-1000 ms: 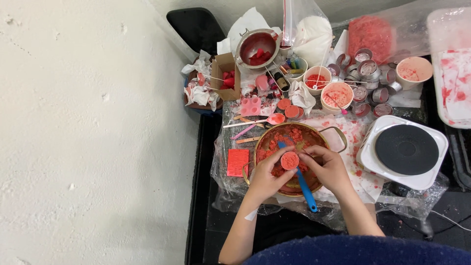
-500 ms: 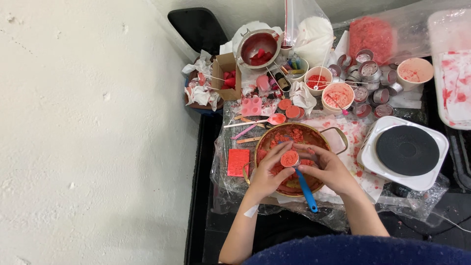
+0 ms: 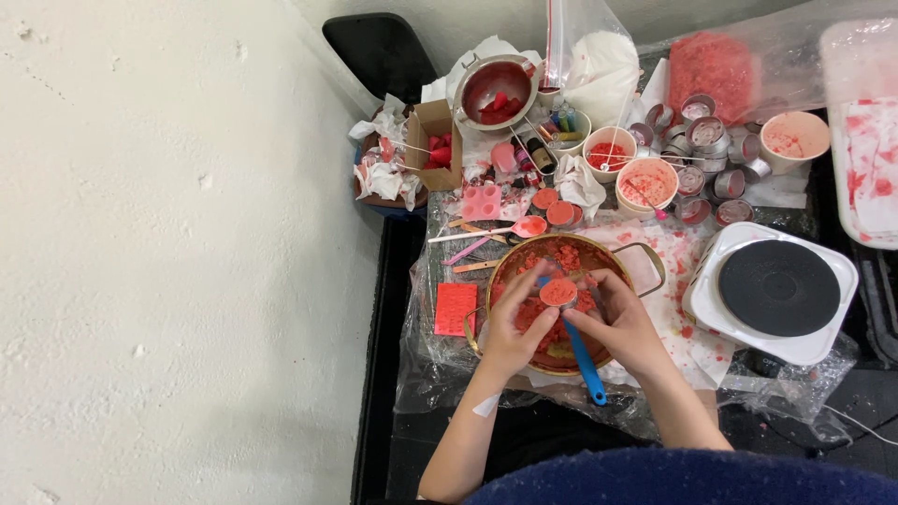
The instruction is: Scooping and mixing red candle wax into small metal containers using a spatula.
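Over a copper pan (image 3: 645, 260) full of red wax crumbs, both hands meet around a small round tin (image 3: 558, 293) heaped with the same red crumbs. My left hand (image 3: 513, 323) cups the tin from the left, fingers curled on its rim. My right hand (image 3: 625, 323) pinches it from the right. A blue spatula (image 3: 585, 360) lies in the pan under the hands, its handle pointing toward me.
A white single hot plate (image 3: 778, 290) stands right of the pan. Behind are several small tins (image 3: 708, 131), cups of red wax (image 3: 647, 182), a metal strainer bowl (image 3: 496, 89), a pink mould (image 3: 482, 201) and a red square (image 3: 456, 309). Plastic sheeting covers the table.
The tin and both hands have stayed over the pan, with the fingers shifting slightly around the tin.
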